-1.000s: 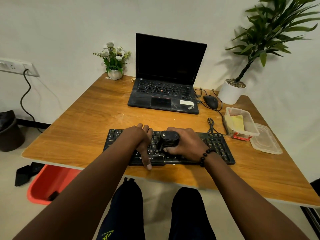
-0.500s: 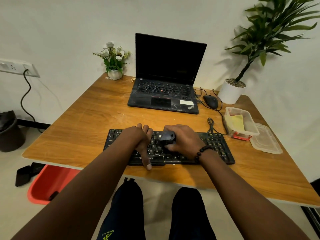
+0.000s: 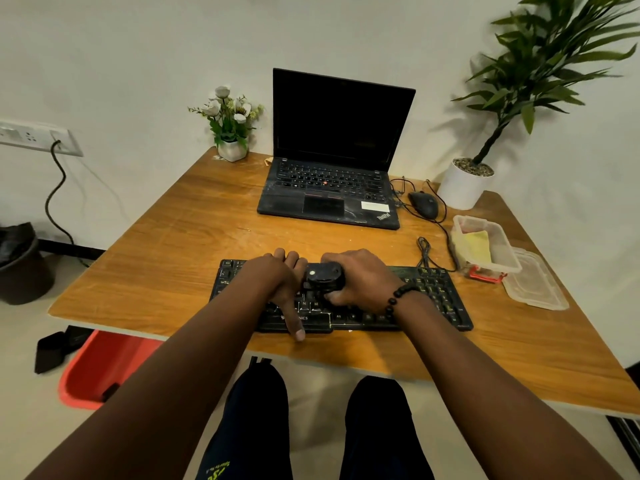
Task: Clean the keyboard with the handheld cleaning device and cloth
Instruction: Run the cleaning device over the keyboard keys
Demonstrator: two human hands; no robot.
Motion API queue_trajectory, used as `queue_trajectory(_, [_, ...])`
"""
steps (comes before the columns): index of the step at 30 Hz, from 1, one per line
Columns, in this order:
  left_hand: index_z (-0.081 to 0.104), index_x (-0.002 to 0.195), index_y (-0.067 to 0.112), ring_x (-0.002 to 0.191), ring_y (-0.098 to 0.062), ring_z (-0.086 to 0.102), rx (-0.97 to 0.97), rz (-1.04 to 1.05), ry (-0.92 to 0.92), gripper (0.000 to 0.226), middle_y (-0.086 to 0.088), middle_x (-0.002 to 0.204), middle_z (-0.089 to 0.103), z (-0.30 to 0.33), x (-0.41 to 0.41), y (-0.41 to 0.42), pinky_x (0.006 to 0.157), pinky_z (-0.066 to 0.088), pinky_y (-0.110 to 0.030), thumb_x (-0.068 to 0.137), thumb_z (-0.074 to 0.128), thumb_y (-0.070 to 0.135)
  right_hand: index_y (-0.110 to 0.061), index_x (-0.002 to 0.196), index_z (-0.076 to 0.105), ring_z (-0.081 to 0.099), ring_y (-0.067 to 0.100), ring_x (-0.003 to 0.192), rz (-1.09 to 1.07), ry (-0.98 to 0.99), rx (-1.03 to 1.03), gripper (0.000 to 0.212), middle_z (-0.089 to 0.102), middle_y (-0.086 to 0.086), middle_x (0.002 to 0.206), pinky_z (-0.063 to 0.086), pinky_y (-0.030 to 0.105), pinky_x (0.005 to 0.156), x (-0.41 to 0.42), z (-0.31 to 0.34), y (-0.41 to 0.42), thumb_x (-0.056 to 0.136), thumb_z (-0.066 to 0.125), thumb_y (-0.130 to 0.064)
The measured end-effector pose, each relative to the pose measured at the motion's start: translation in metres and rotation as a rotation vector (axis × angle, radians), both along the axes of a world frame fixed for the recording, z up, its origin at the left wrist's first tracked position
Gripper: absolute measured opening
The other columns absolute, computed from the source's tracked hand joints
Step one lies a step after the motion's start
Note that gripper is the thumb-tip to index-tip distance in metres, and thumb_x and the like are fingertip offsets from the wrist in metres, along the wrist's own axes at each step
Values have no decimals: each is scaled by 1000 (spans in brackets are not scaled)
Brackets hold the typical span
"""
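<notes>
Right hand: the right hand [image 3: 363, 277] is curled round the handheld cleaning device [image 3: 325, 277], thumb low on its near side, holding it upright on the middle keys of the keyboard [image 3: 440, 296].
Left hand: the left hand [image 3: 277, 282] lies flat on the left half of the keyboard, fingers reaching over the far edge and thumb stretched to the near edge; it presses down and grips nothing.
What changed: over the last second the device went from the middle rows up toward the far rows, and now sits slightly lower and further left, beside the left hand's knuckles. The left hand has not shifted.
Meaning for the task: this looks like short back-and-forth strokes over the centre keys, with the keyboard pinned against sliding. The keys under the left hand and the number pad on the right probably remain to be done.
Cloth: a yellow cloth [image 3: 479, 245] lies in the open plastic box [image 3: 509, 252] on the counter [image 3: 166, 258], just beyond the keyboard's right end, untouched; I judge the wiping step not yet begun.
Beyond: the box's lid [image 3: 535, 284] rests beside it; a laptop [image 3: 337, 150] and mouse [image 3: 424, 204] stand further back.
</notes>
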State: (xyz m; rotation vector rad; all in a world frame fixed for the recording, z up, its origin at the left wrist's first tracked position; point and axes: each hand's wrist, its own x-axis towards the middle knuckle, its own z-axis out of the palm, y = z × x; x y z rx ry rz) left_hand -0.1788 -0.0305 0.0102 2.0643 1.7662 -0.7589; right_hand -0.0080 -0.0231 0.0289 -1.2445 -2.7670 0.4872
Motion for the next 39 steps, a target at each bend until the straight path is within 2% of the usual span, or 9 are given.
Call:
queue_trajectory(4, [-1,156,18,142,-33,14,15,12,4,150,-5,155,12,-1,-6,2,113,32,-57,45,82,77,-26,101,56,56,13,88,-94,20,92,34,63,-7,94,48,27,70,2,6,4,76,78,-28])
queue_trajectory(8, [0,156,17,143,-32,14,20,6,2,149,-5,155,13,0,-7,3,113,32,-56,46,81,78,-25,95,55,58,6,76,-62,178,-106,31,63,-10,85,43,16,60,1,5,-5,75,79,-22])
queue_trajectory(14, [-4,156,19,144,-33,12,17,11,-9,152,-6,157,10,-4,-5,3,114,31,-57,45,81,77,-24,99,54,55,14,87,-152,105,104,33,58,-7,90,44,25,67,-2,-3,10,75,78,-26])
queue_trajectory(18, [-4,156,18,144,-33,11,22,11,-15,153,-6,158,8,-4,-6,2,114,30,-57,45,82,77,-23,100,60,60,7,80,-120,257,-85,34,66,-10,88,46,17,64,7,-3,6,73,81,-24])
queue_trajectory(25, [-7,157,19,145,-33,9,18,1,-23,154,-4,159,5,-5,-4,2,114,30,-58,45,81,78,-24,97,57,58,13,85,-80,38,40,33,64,-6,91,53,33,73,13,-2,13,73,80,-26])
queue_trajectory(28, [-7,157,20,145,-33,9,20,13,-32,153,-3,159,5,-2,-6,4,114,30,-58,46,82,77,-24,99,53,54,15,94,-109,-45,177,33,60,-5,98,48,30,74,8,3,19,77,77,-28])
queue_trajectory(30, [-5,156,20,144,-33,10,19,28,-18,151,-3,159,7,0,-11,3,113,32,-58,46,82,77,-26,95,51,55,14,91,-105,47,169,33,59,-7,94,42,25,69,-3,9,17,76,77,-25])
queue_trajectory(33, [-3,156,20,143,-32,12,12,15,-18,150,-4,157,10,-3,-10,0,113,32,-58,46,82,76,-22,97,57,61,13,85,-62,163,-56,33,67,-5,91,53,29,70,-5,4,9,73,80,-23])
queue_trajectory(39, [-7,156,21,146,-33,6,22,34,-49,154,-4,160,3,-7,-13,2,114,30,-60,43,82,78,-23,100,56,58,13,86,-148,93,106,35,63,-7,91,47,26,69,-4,-2,18,74,79,-26])
